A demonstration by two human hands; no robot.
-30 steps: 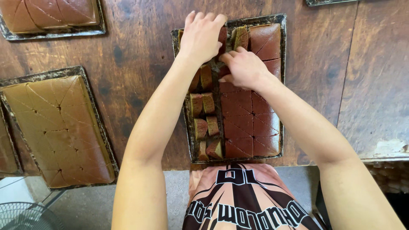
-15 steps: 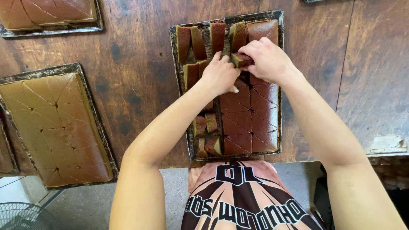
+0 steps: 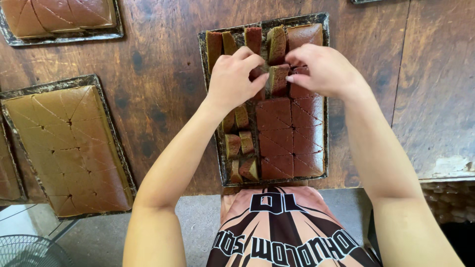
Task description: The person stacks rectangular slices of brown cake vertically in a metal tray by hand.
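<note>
Left hand [image 3: 236, 79] and right hand [image 3: 319, 69], fingers curled, both pinching one cake piece [image 3: 278, 77] over the tray [image 3: 208, 94].

Soft even daylight, sharp focus, edges bowed.

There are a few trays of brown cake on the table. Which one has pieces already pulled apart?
The middle tray, under both hands: its left side holds separated cake pieces standing loose. The lighter cake at left and the far-left cake are only scored.

Left hand [image 3: 236, 79] and right hand [image 3: 320, 69] pinch a brown cake piece [image 3: 278, 79] over the middle baking tray [image 3: 213, 37]; 2 more trays lie left.
</note>
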